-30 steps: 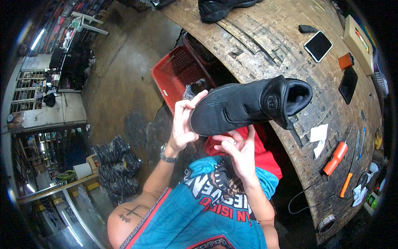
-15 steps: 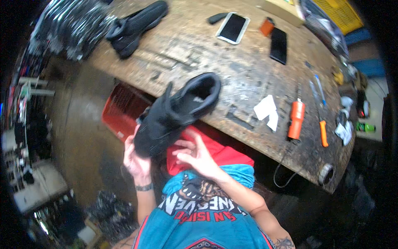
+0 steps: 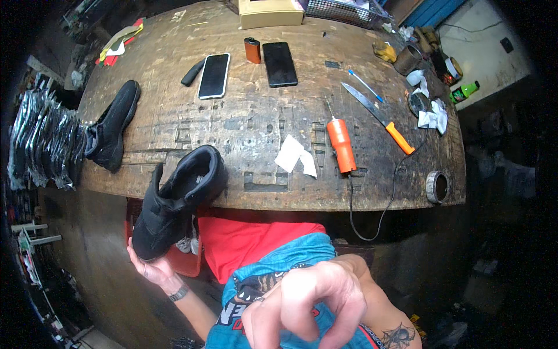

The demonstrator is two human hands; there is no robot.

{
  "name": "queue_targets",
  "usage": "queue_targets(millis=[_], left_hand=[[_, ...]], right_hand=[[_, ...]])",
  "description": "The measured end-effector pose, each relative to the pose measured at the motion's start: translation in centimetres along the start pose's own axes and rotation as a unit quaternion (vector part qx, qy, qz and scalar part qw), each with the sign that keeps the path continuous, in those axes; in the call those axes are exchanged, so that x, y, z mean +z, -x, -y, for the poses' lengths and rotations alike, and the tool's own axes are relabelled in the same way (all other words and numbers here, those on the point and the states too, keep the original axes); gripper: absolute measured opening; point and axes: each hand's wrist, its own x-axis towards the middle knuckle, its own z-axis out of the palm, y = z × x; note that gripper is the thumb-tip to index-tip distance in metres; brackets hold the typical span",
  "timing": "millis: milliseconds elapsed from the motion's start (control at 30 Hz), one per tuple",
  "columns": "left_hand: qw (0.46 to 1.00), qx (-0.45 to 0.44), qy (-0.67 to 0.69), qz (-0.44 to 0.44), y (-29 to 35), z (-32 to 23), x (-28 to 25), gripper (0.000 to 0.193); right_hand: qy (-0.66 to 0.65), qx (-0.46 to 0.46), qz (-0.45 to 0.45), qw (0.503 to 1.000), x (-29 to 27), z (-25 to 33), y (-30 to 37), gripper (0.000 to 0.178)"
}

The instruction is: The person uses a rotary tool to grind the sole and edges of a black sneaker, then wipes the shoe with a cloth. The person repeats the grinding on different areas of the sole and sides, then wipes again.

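My left hand [image 3: 150, 269] is closed on the toe end of a black ankle-high shoe [image 3: 165, 218], gripping it from below. The shoe tilts with its opening up and a strap flap standing loose. Its heel overlaps the table's near edge; I cannot tell whether it touches. My right hand [image 3: 311, 299] is raised close in front of my chest, its fingers bent but apart, with nothing visible in them. The fingertips run out at the lower edge. A second black shoe [image 3: 113, 125] lies on the table at the left.
On the worn wooden table [image 3: 232, 131] lie two phones [image 3: 214, 75], white paper scraps [image 3: 295, 156], an orange corded tool [image 3: 341, 145] and an orange-handled knife [image 3: 381, 119]. A tape roll [image 3: 437, 187] sits by the near right corner. Plastic-wrapped items [image 3: 43, 136] are stacked left.
The view has turned, shifting the table leftward. My right hand has left the shoe's side and come up toward me. My left hand still holds the shoe.
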Motion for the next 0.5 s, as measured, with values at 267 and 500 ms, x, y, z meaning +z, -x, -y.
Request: queue_targets(millis=[267, 500], left_hand=[[0.996, 0.078, -0.031, 0.044, 2.1, -0.7, 4.1, 0.044], [0.981, 0.143, -0.091, 0.091, 3.0, -0.4, 6.4, 0.049]], right_hand=[[-0.048, 0.013, -0.013, 0.999, 0.9, 1.3, 1.4, 0.038], [-0.067, -0.032, 0.038, 0.997, 0.2, 0.4, 1.7, 0.044]])
